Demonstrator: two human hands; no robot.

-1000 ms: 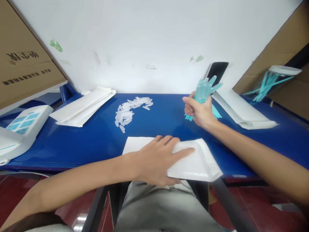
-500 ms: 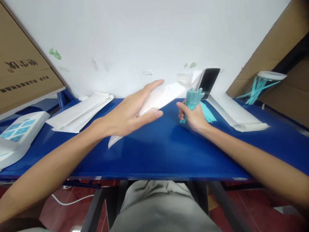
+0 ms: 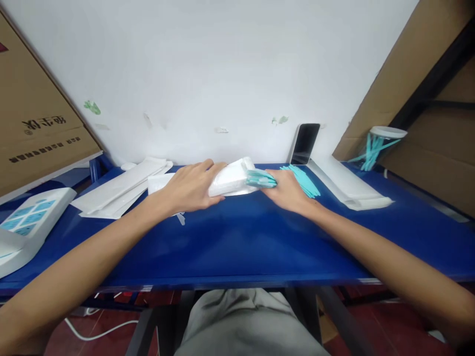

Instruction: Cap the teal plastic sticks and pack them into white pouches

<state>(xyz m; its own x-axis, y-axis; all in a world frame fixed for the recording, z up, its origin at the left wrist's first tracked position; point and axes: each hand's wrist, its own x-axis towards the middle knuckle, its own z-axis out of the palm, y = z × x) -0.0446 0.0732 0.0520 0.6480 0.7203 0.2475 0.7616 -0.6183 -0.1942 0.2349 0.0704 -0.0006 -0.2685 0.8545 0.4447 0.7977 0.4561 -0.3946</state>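
My left hand [image 3: 193, 188] is closed around a white plastic bag [image 3: 232, 175], which lies across the middle over the table. Its mouth faces right. My right hand [image 3: 284, 190] grips a bundle of thin teal plastic sticks [image 3: 261, 178], whose ends are at the bag's opening. Whether the tips are inside the bag I cannot tell for sure. Just beyond my right hand, more loose teal sticks [image 3: 304, 182] lie on the blue table [image 3: 237, 247].
White flat bags [image 3: 122, 188] lie at the left, near a white device with blue panels [image 3: 33, 212]. A phone [image 3: 305, 143] leans against the wall. Further right are a folded white bag stack [image 3: 351, 185] and a clear tub of teal sticks [image 3: 378, 146]. Cardboard [image 3: 44, 99] stands left.
My left hand has brought the white bag lower and level. My right hand has shifted left and turned the teal sticks sideways to meet the bag's mouth. The camera view has shifted slightly.
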